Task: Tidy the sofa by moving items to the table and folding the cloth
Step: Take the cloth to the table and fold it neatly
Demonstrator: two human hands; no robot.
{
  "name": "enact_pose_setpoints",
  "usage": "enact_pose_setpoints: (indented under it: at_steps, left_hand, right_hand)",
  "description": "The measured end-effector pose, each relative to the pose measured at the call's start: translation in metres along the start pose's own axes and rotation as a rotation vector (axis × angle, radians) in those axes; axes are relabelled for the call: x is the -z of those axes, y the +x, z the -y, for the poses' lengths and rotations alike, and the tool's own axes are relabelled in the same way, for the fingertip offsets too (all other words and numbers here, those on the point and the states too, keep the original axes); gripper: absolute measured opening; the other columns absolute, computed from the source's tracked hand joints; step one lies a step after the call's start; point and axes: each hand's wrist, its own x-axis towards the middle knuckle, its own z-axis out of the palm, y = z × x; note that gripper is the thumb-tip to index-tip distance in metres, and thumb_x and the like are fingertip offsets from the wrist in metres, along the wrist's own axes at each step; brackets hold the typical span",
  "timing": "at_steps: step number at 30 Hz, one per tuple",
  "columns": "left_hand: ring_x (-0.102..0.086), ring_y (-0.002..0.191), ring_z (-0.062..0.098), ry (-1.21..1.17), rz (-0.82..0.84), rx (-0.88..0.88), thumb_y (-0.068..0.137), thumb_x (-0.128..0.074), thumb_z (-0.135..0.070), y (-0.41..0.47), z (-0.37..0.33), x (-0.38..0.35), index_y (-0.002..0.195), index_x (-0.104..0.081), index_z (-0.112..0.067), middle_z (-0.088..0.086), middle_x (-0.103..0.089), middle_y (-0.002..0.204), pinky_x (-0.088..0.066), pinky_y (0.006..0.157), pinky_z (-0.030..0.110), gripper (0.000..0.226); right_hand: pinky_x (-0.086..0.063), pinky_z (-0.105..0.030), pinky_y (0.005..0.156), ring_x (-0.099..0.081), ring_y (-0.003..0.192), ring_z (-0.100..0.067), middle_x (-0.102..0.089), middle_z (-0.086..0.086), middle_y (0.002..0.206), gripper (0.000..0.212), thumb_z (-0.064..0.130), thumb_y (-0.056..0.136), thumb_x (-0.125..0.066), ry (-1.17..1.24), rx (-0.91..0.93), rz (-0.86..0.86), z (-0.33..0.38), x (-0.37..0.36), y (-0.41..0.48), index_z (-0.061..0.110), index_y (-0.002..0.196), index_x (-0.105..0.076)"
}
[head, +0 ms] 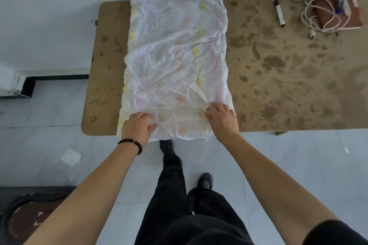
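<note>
A white cloth (pixel 177 55) with faint pink and yellow marks lies spread in a long folded rectangle across the brown table (pixel 288 77), reaching from the far edge to the near edge. My left hand (pixel 137 126) rests flat on the cloth's near left corner, fingers spread. My right hand (pixel 222 118) presses on the near right corner, its fingertips bent down onto the fabric. A marker pen (pixel 279 13), a tangled white cable (pixel 322 8) and a brown notebook (pixel 338 12) with pens on it lie at the table's far right.
My legs and dark shoes (pixel 205 181) stand on the pale tiled floor just in front of the table. A scrap of paper (pixel 71 156) lies on the floor to the left. A dark sofa arm (pixel 25 215) shows at bottom left.
</note>
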Motion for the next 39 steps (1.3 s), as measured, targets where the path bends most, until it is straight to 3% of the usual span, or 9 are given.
enact_pose_setpoints:
  at_steps: [4, 7, 13, 19, 22, 27, 31, 35, 39]
  left_hand:
    - [-0.052, 0.110, 0.030, -0.027, -0.071, -0.024, 0.094, -0.058, -0.016, -0.006, -0.003, -0.002, 0.105, -0.072, -0.008, 0.008, -0.062, 0.115, -0.047, 0.083, 0.041, 0.019]
    - [-0.057, 0.095, 0.034, -0.030, -0.269, -0.046, 0.087, -0.064, -0.008, -0.020, -0.003, 0.001, 0.090, -0.069, -0.005, 0.011, -0.063, 0.098, -0.048, 0.073, 0.043, 0.007]
    - [-0.054, 0.094, 0.032, 0.029, -0.120, -0.132, 0.074, -0.071, -0.014, -0.055, 0.020, -0.028, 0.077, -0.069, -0.008, 0.007, -0.059, 0.094, -0.047, 0.075, 0.043, 0.006]
    - [-0.056, 0.090, 0.034, -0.095, -0.266, 0.001, 0.086, -0.064, -0.012, -0.042, 0.036, -0.029, 0.100, -0.069, -0.009, 0.012, -0.060, 0.104, -0.048, 0.075, 0.044, 0.015]
    - [-0.055, 0.089, 0.036, -0.077, -0.286, -0.014, 0.092, -0.062, -0.016, -0.033, 0.044, -0.023, 0.099, -0.072, -0.008, 0.012, -0.062, 0.095, -0.045, 0.076, 0.044, 0.015]
    - [-0.054, 0.087, 0.034, -0.053, -0.361, -0.041, 0.093, -0.058, -0.012, -0.042, 0.051, -0.022, 0.096, -0.068, -0.008, 0.011, -0.061, 0.091, -0.043, 0.076, 0.043, 0.011]
    - [-0.054, 0.093, 0.036, -0.092, -0.234, 0.042, 0.094, -0.056, -0.011, -0.060, 0.057, -0.040, 0.098, -0.065, -0.007, 0.013, -0.062, 0.095, -0.041, 0.074, 0.043, 0.011]
    - [-0.053, 0.090, 0.035, -0.171, -0.236, 0.080, 0.091, -0.056, -0.009, -0.069, 0.057, -0.051, 0.094, -0.064, -0.008, 0.012, -0.061, 0.092, -0.044, 0.067, 0.041, 0.009]
    - [-0.049, 0.108, 0.026, -0.495, -0.189, 0.446, 0.085, -0.061, -0.015, -0.063, 0.060, -0.063, 0.118, -0.049, -0.007, 0.009, -0.050, 0.122, -0.043, 0.079, 0.035, 0.036]
  right_hand:
    - [-0.046, -0.033, 0.064, -0.067, 0.083, -0.029, -0.072, -0.004, 0.093, 0.006, 0.012, 0.092, -0.068, 0.102, 0.023, -0.288, 0.008, 0.016, -0.009, 0.009, 0.092, -0.073]
    - [-0.047, -0.034, 0.065, -0.063, 0.078, -0.021, -0.070, 0.001, 0.086, 0.008, 0.016, 0.095, -0.065, 0.066, 0.042, -0.486, 0.013, 0.025, -0.032, 0.014, 0.094, -0.072]
    - [-0.044, -0.038, 0.065, -0.060, 0.072, -0.032, -0.064, -0.007, 0.075, 0.015, 0.020, 0.094, -0.060, -0.033, -0.015, -0.117, 0.014, 0.003, -0.073, 0.009, 0.089, -0.069]
    - [-0.049, -0.043, 0.081, -0.054, 0.106, -0.032, -0.054, -0.013, 0.122, 0.033, 0.028, 0.100, -0.052, 0.137, -0.440, -0.166, 0.010, 0.001, -0.051, 0.014, 0.130, -0.056]
    - [-0.045, -0.039, 0.081, -0.051, 0.110, -0.031, -0.056, -0.010, 0.119, 0.027, 0.030, 0.103, -0.048, 0.066, -0.522, -0.085, 0.000, 0.000, -0.046, 0.013, 0.118, -0.062]
    - [-0.033, -0.031, 0.072, -0.051, 0.096, -0.026, -0.057, -0.009, 0.106, 0.027, 0.036, 0.104, -0.043, 0.166, -0.625, -0.448, 0.003, -0.003, -0.076, 0.012, 0.108, -0.055]
    - [-0.036, -0.033, 0.078, -0.055, 0.106, -0.029, -0.058, -0.008, 0.117, 0.024, 0.033, 0.102, -0.046, 0.214, -0.864, -0.072, -0.006, -0.024, -0.099, 0.016, 0.115, -0.058]
    - [-0.036, -0.032, 0.079, -0.056, 0.108, -0.027, -0.057, -0.006, 0.120, 0.027, 0.031, 0.099, -0.046, 0.276, -0.840, 0.046, -0.004, -0.031, -0.095, 0.015, 0.119, -0.055]
    - [-0.040, -0.031, 0.073, -0.053, 0.093, -0.021, -0.054, 0.002, 0.100, 0.021, 0.028, 0.089, -0.050, 0.520, -0.871, 0.081, -0.005, -0.036, -0.091, 0.015, 0.104, -0.056]
